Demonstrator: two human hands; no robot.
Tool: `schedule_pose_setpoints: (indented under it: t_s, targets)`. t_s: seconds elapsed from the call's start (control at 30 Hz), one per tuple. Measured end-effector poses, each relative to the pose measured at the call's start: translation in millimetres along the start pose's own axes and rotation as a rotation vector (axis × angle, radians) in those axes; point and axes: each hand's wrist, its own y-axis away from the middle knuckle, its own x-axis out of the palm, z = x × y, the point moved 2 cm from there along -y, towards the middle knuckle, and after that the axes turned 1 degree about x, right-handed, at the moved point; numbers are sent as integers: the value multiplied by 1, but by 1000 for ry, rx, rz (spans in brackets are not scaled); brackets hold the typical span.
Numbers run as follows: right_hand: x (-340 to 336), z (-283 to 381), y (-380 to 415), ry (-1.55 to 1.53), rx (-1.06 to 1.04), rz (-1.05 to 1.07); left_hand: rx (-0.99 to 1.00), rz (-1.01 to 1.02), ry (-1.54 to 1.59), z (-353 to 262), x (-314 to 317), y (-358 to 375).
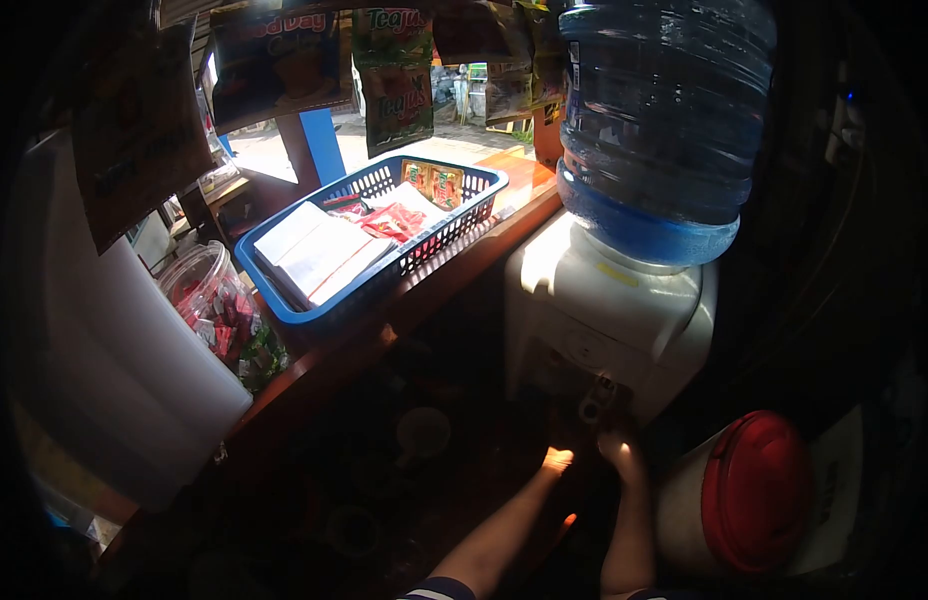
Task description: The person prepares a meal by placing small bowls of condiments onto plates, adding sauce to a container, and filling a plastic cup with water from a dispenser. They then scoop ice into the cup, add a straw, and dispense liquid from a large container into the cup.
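Observation:
Both of my forearms reach toward the front of a white water dispenser (pixel 624 290), which carries a large blue water bottle (pixel 659 130). My left hand (pixel 559 447) is below the dispenser's front, mostly in deep shadow, with one sunlit patch on it. Close by on the right, my right hand (pixel 614 445) is just beneath the dispenser's tap (pixel 592 405). The fingers of both hands are lost in the dark, and I cannot make out whether they hold anything. A pale cup (pixel 424 433) stands to the left of my hands.
A blue basket (pixel 274 300) holds papers and red packets on the wooden ledge (pixel 444 285). Left of it is a clear jar (pixel 219 300) of wrapped items. Sachets (pixel 394 90) hang above. A container with a red lid (pixel 764 490) stands at the lower right.

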Motion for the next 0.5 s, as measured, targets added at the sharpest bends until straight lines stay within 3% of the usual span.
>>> schedule_pose_setpoints:
  t_s: [0.07,0.13,0.23,0.3,0.37,0.43,0.47,0.5]
  targets:
    - [-14,-4,-11,246,-2,102,-212,83,285,32,-1,21]
    - [-13,4,-15,215,68,152,-389,104,557,51,0,33]
    - [1,34,-9,95,214,288,-424,4,634,30,-6,35]
    - [-5,32,3,-2,293,358,-35,-332,37,-56,-28,20]
    - [-27,3,-1,420,-96,125,-105,-300,-30,-94,-46,22]
    - [-14,41,30,-833,474,95,-53,-291,76,-112,-62,39]
    - [-47,9,18,-1231,463,441,-27,-288,-2,-118,-69,52]
    - [-80,-16,4,-1591,805,715,-30,-251,-29,-125,-79,69]
